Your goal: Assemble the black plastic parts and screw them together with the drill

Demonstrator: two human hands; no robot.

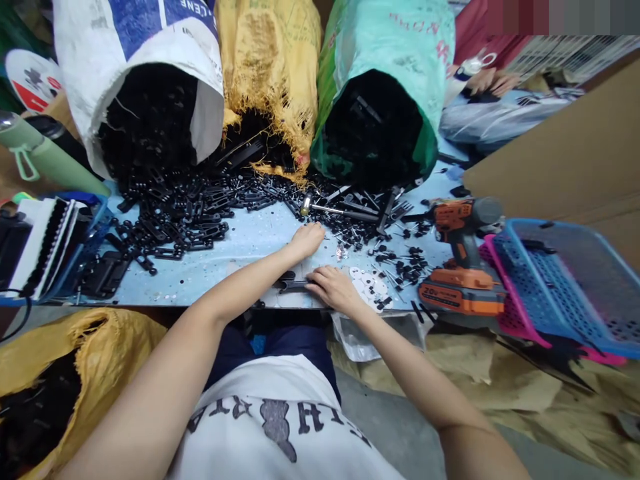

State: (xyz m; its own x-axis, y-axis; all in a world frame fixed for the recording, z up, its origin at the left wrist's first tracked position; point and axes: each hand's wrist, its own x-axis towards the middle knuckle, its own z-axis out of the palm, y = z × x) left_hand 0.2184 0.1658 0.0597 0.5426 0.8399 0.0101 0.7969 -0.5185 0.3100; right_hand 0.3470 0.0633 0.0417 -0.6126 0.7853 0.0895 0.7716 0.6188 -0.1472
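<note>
My left hand [307, 240] reaches forward over the blue table, fingers curled down and pressed together beside the small black parts and screws; what they pinch, if anything, is hidden. Closer to the table's front edge, my right hand [334, 288] holds one end of a black plastic part [294, 285] that lies flat at the edge. Round white discs [371, 285] are spread just right of my right hand. A hammer [340, 212] with a yellowish head lies beyond my left hand, among long black parts and loose screws.
White [145, 40], yellow [270, 53] and green [390, 40] sacks spill black parts at the back. An orange cordless drill [463, 260] stands right, beside a blue basket [565, 267]. A green bottle [50, 153] is left. Another person's hands [487, 83] work at back right.
</note>
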